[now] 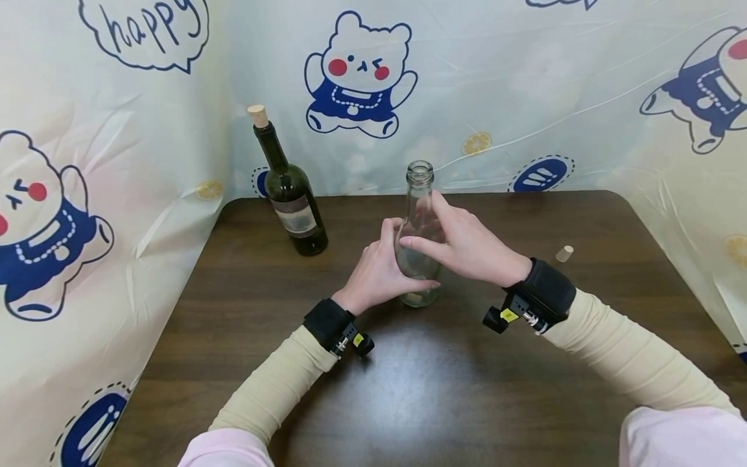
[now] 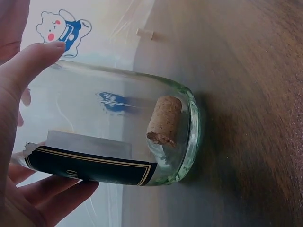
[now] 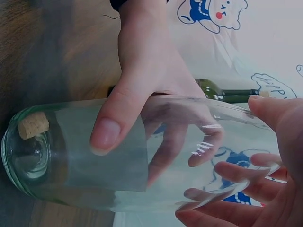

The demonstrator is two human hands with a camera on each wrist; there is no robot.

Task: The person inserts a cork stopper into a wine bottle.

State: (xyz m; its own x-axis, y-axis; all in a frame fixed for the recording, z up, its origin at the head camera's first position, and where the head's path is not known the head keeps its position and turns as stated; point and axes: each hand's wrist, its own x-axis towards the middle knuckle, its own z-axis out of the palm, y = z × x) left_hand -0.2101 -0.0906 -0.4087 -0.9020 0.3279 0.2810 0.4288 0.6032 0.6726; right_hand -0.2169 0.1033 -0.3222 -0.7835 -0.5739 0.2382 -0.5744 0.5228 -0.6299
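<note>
A colourless glass bottle (image 1: 415, 263) stands upright at the middle of the table, its mouth uncovered. My left hand (image 1: 378, 271) grips the lower body, with the thumb across the near side and the fingers round the far side. Higher up, near the shoulder, my right hand (image 1: 469, 245) holds the same bottle between thumb and fingers. Inside, at the bottom, lies a brown cork (image 2: 165, 120). A dark label (image 2: 90, 163) with gold lines shows on the glass in the left wrist view. Whether the base touches the table is hard to tell.
A dark green wine bottle (image 1: 297, 207) stands at the back left, with a cork stopper (image 1: 258, 116) in its neck. On the right of the brown table (image 1: 408, 389) lies a small pale cork (image 1: 564, 253). A printed curtain (image 1: 478, 78) hangs behind the table.
</note>
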